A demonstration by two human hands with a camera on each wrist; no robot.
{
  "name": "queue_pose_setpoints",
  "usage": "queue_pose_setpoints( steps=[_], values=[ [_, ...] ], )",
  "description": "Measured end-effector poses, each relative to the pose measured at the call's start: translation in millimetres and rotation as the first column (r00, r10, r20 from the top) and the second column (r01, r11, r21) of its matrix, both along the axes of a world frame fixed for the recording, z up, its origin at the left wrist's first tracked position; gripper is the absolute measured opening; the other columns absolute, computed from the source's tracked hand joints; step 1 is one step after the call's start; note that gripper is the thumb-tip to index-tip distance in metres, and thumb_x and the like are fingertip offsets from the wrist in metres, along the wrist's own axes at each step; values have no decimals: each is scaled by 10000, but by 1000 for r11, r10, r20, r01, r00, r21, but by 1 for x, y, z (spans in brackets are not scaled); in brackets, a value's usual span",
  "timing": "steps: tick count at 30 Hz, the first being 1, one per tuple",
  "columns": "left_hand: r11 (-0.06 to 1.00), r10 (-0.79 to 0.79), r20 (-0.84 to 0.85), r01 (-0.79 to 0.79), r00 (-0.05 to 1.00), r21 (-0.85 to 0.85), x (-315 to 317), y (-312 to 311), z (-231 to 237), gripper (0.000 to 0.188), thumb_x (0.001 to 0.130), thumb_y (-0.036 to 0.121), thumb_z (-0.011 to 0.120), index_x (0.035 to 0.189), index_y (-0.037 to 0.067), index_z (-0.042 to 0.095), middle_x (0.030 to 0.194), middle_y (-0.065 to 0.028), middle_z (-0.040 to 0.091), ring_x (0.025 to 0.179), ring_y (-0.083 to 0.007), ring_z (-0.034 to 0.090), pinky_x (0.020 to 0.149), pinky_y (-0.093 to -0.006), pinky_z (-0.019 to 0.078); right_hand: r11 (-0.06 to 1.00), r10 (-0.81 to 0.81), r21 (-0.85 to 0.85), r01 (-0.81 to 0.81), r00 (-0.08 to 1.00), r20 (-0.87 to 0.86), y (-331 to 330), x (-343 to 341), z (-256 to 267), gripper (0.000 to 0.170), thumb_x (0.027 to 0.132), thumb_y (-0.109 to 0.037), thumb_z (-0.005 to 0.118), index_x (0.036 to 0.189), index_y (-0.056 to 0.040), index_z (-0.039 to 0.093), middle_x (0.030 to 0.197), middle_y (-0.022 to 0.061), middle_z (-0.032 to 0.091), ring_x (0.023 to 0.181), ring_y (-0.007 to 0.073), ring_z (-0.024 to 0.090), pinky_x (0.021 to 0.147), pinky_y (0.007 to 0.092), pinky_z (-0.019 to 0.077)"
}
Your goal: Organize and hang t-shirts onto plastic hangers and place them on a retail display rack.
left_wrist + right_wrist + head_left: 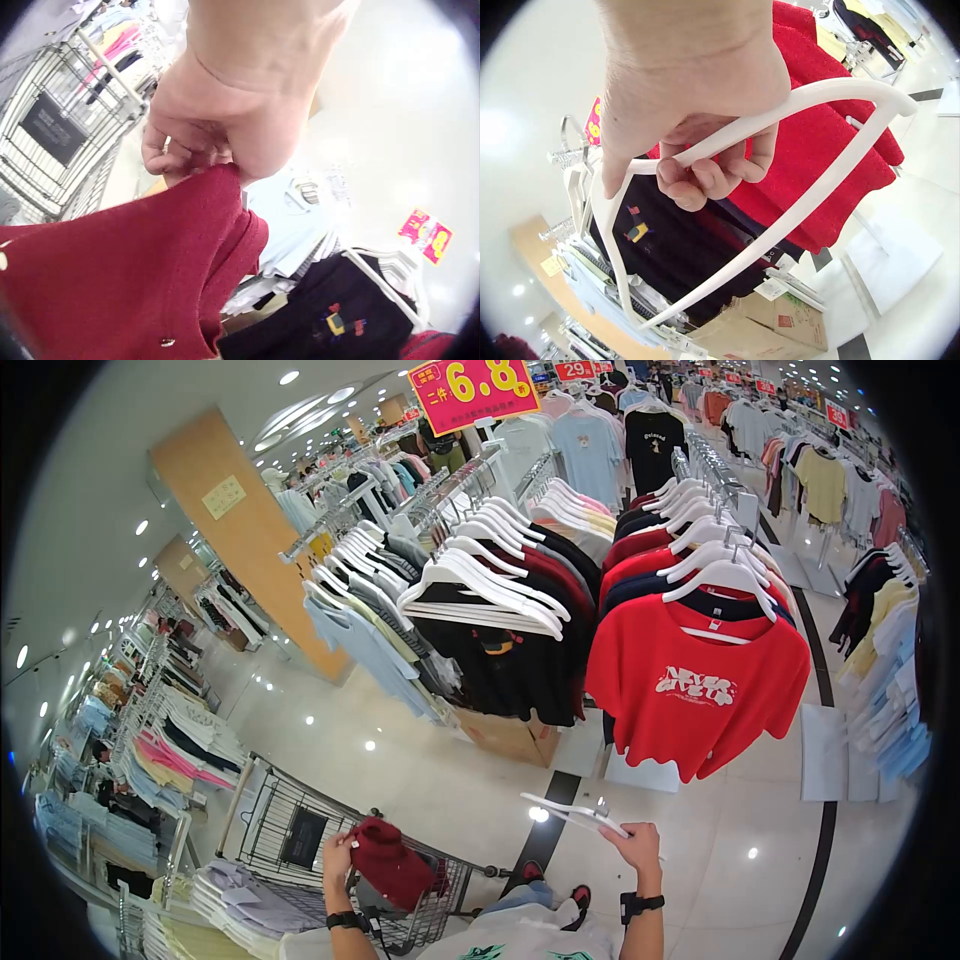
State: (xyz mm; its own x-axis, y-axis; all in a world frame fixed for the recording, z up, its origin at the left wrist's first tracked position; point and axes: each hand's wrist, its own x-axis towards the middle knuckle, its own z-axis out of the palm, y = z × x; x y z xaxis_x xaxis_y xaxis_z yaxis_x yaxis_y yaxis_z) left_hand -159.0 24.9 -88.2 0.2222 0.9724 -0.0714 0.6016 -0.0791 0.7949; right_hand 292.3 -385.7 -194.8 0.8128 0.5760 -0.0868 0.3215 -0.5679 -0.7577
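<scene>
A dark red knit garment hangs bunched from my left hand, above the side of a wire shopping cart. In the left wrist view the left hand pinches the edge of the garment, which drapes down and to the left. My right hand holds a bare white hanger out to the right. The right wrist view shows the fingers of the right hand curled round one arm of the hanger, with no garment on it.
The wire cart stands at the left front. Ahead are racks of hanging clothes, with a red printed T-shirt at the near end and black shirts beside it. A cardboard box sits beneath. More racks line both sides.
</scene>
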Motion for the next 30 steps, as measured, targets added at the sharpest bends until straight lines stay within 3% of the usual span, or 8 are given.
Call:
queue_pose_setpoints(
  steps=[1, 4, 9, 12, 18, 22, 28, 30],
  values=[
    [993, -69, 191, 49, 979, 108, 19, -11, 20, 126, 953, 123, 646, 864, 42, 682, 744, 34, 619, 668, -55, 537, 526, -240, 379, 996, 4, 93, -1, 1000, -28, 1, -1, 4, 530, 834, -415, 813, 563, 0, 628, 475, 48, 499, 471, 153, 432, 493, 332, 358],
    [945, -82, 245, -3, 966, 328, 47, -25, 65, 106, 990, 105, 608, 908, 44, 634, 791, 48, 602, 692, -40, 525, 600, -218, 398, 963, 42, 270, 18, 976, -212, -2, -4, 8, 446, 902, -356, 763, 642, -7, 665, 531, 40, 556, 504, 131, 471, 517, 311, 385],
    [966, -143, 457, 23, 878, 259, 96, -42, 95, 64, 991, 101, 587, 950, 65, 621, 888, 10, 666, 788, -69, 606, 670, -218, 464, 816, 292, 578, 27, 844, -451, 14, 3, 2, 234, 976, -239, 705, 970, -7, 671, 751, 9, 637, 564, 73, 488, 508, 256, 354],
    [1000, -15, 714, 12, 700, 9, 137, -58, 96, 160, 986, 91, 598, 1099, 4, 672, 1044, -26, 709, 925, -102, 662, 741, -244, 519, 833, 210, 541, 114, 840, -500, 19, 7, -7, 196, 982, -209, 696, 898, -40, 642, 688, -29, 555, 549, 56, 452, 496, 239, 331],
    [970, -219, 525, 242, 822, 25, 187, -79, 104, 138, 941, 18, 600, 954, -40, 725, 866, -33, 718, 784, -115, 659, 714, -258, 514, 768, 30, 581, 270, 891, -453, 12, 3, -9, 276, 987, -240, 704, 773, -96, 606, 624, -64, 466, 534, 35, 400, 479, 229, 288],
    [911, -404, 365, 333, 839, 243, 231, -96, 131, 189, 919, -7, 566, 984, -77, 729, 792, -18, 698, 762, -89, 635, 679, -261, 506, 717, 21, 606, 343, 859, -511, -4, 16, 17, 404, 1012, -304, 665, 688, -79, 575, 587, -25, 516, 490, 56, 439, 453, 235, 297],
    [877, -459, 564, 248, 686, 412, 288, -124, 179, 132, 965, 29, 556, 965, -37, 671, 842, -4, 673, 760, -72, 612, 685, -259, 494, 684, 6, 658, 316, 899, -437, -25, 21, 72, 449, 1060, -313, 554, 731, -14, 618, 573, -21, 489, 488, 54, 406, 449, 240, 259],
    [873, -466, 580, 241, 668, 425, 305, -128, 190, 107, 981, 35, 556, 945, -19, 641, 839, 0, 661, 750, -66, 604, 672, -254, 487, 558, 63, 784, 272, 928, -366, -33, 19, 86, 397, 1058, -298, 540, 821, 8, 631, 579, -19, 480, 478, 55, 389, 448, 230, 253]
  ],
)
